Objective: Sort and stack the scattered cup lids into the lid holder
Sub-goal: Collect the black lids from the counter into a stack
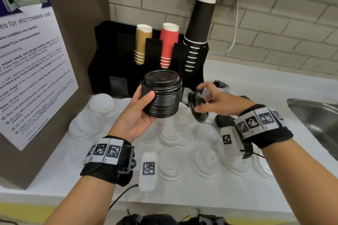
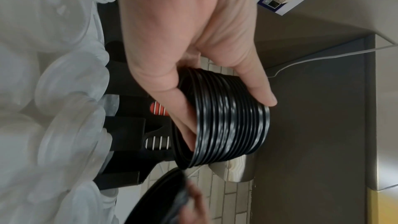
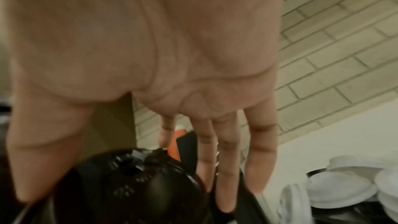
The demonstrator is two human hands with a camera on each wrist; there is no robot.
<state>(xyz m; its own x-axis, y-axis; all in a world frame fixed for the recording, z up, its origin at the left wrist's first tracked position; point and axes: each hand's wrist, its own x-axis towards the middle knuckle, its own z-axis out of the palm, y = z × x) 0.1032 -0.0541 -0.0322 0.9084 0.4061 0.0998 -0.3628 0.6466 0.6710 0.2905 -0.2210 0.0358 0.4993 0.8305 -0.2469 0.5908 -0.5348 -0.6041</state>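
Observation:
My left hand [image 1: 144, 109] grips a tall stack of black lids [image 1: 161, 93] upright above the counter; in the left wrist view the thumb and fingers wrap the stack of black lids [image 2: 230, 118]. My right hand [image 1: 208, 100] pinches a single black lid [image 1: 197, 106] on edge, tilted, just right of the stack and apart from it. In the right wrist view that black lid [image 3: 133, 180] sits between thumb and fingers, blurred. The black holder [image 1: 109, 60] stands at the back against the wall. Several white lids [image 1: 204, 162] lie scattered on the white counter.
Gold cups [image 1: 142, 44], red cups [image 1: 167, 44] and black cups [image 1: 198, 29] stand upside down in the holder's slots. A steel sink [image 1: 316, 115] lies at the right. A microwave notice [image 1: 31, 60] hangs on the left panel. More black lids [image 1: 223, 120] lie under my right wrist.

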